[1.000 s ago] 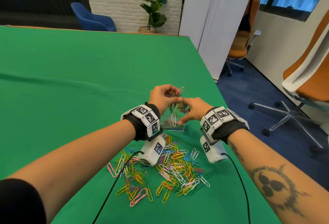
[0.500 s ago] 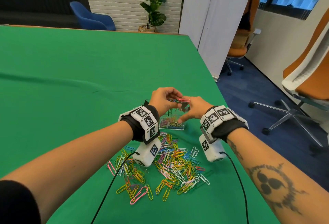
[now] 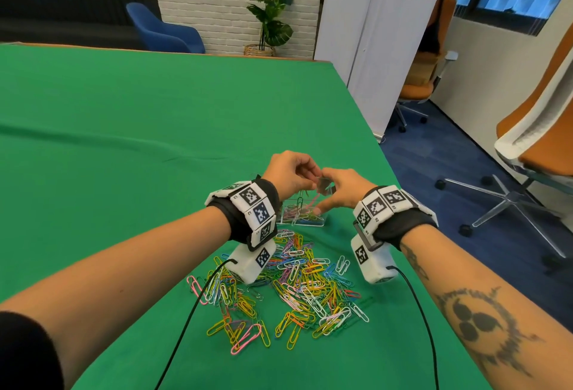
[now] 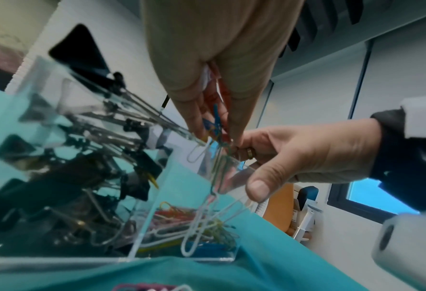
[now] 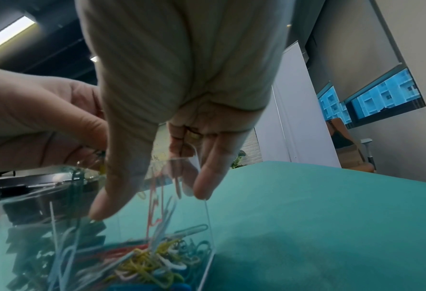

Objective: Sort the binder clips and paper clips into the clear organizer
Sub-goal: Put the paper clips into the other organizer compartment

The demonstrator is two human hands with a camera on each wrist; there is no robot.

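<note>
The clear organizer [image 3: 310,221] stands on the green table, just beyond a loose pile of coloured paper clips [image 3: 297,284]. My left hand [image 3: 313,176] hovers over it and pinches a small bunch of paper clips [image 4: 215,123]; some of them hang down into the right compartment. Coloured clips [image 5: 152,263] lie in that compartment. In the left wrist view, black binder clips [image 4: 82,177] fill the compartment beside it. My right hand [image 5: 152,202] rests at the organizer's rim with straight fingers, thumb [image 4: 256,189] outside the clear wall.
The table's right edge [image 3: 381,157] runs close to the organizer, with blue floor and orange office chairs [image 3: 539,147] beyond. Camera cables trail from both wrists over the near part of the table. Green cloth [image 3: 124,141] stretches far to the left and back.
My left hand has come down with the bunch of clips from above the organizer to its rim, and the bunch has shrunk. The right hand has stayed at the organizer.
</note>
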